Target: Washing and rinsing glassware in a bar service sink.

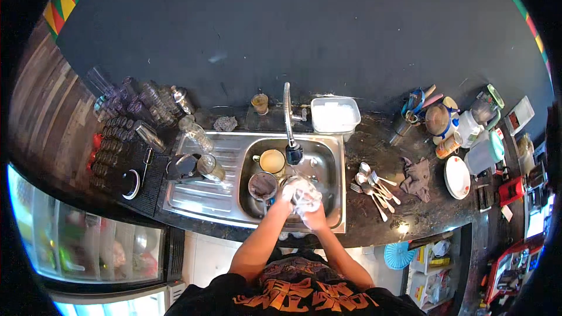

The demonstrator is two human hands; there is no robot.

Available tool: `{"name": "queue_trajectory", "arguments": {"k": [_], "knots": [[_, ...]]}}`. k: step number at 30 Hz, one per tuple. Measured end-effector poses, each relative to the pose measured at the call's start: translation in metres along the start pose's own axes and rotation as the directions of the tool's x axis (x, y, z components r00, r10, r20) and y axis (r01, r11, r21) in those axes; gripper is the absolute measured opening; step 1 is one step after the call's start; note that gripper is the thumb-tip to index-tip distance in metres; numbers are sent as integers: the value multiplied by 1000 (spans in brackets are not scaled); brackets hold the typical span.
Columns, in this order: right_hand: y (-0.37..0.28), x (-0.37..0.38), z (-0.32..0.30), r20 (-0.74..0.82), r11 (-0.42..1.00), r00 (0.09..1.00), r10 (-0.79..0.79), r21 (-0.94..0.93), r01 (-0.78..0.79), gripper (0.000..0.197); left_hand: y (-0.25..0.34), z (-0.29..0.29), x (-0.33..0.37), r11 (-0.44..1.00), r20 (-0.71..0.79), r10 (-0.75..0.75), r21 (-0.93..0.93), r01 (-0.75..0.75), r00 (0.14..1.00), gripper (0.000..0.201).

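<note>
Both of my hands are over the right half of a steel sink [336, 199], close together and coated in white suds. My left hand [287, 192] and my right hand [313, 212] close around a foam-covered thing [305, 192]; the lather hides its kind. Just left of them in the basin stands a mug or cup with dark contents [263, 186]. Behind that sits a cream-coloured mug [271, 161] with its handle to the left. The faucet's black spray head [294, 153] hangs just beyond my hands.
Glassware [209, 167] stands on the ribbed drainboard [199, 196]. Spoons and forks [377, 190] lie right of the sink, by a crumpled brown cloth [416, 179] and white plates [456, 177]. A white plastic tub [335, 114] and a small cup [260, 103] stand behind.
</note>
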State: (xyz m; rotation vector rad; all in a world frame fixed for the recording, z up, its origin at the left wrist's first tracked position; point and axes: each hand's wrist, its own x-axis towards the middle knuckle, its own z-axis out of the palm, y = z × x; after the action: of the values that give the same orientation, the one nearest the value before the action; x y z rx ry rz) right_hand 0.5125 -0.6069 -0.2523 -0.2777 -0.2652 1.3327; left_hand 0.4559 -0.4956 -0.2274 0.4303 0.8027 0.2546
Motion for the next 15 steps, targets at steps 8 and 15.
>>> {"name": "queue_trajectory", "arguments": {"k": [8,15], "knots": [[-22,-4,15,-171,997,984,53,59,-44,18,3,18,-21,918,196,167,-389,-79,966,36],[-25,1,55,-225,-27,825,-518,-960,-279,14,7,10,-23,908,170,279,-367,-202,945,43]]}}
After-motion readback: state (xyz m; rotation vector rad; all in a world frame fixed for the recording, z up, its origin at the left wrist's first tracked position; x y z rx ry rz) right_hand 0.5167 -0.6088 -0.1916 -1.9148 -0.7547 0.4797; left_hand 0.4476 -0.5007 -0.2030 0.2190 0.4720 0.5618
